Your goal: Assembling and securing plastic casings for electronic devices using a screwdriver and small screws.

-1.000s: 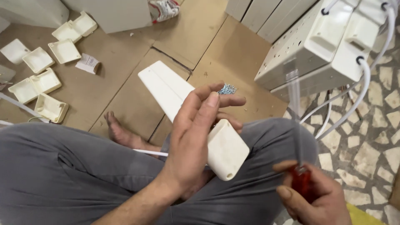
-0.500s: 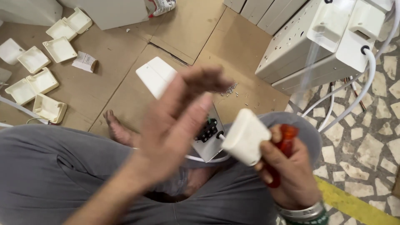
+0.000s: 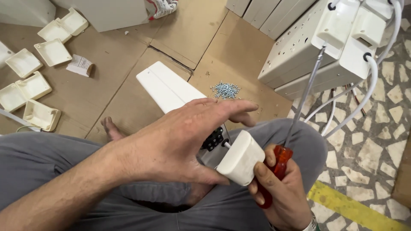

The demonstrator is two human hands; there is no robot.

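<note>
My right hand point(image 3: 278, 188) grips a screwdriver point(image 3: 295, 115) by its red handle, shaft pointing up and away, and also pinches a small white plastic cover point(image 3: 239, 157) between thumb and fingers. My left hand point(image 3: 180, 137) lies flat, fingers spread, over a long white plastic unit point(image 3: 167, 87) resting on my lap. A black terminal block point(image 3: 212, 139) shows on that unit just under the left palm's edge, and a white cable end shows beside it. The left thumb touches the white cover.
A heap of small silver screws point(image 3: 226, 90) lies on the cardboard floor sheet ahead. Several open white plastic boxes point(image 3: 25, 85) sit at the left. Stacked white units with white cables point(image 3: 329, 47) stand at the right on a terrazzo floor. A yellow floor stripe point(image 3: 355, 209) runs lower right.
The white cover has come off the long unit and passed into my right hand beside the screwdriver. My left hand has dropped flat onto the unit, and the black terminal block is uncovered.
</note>
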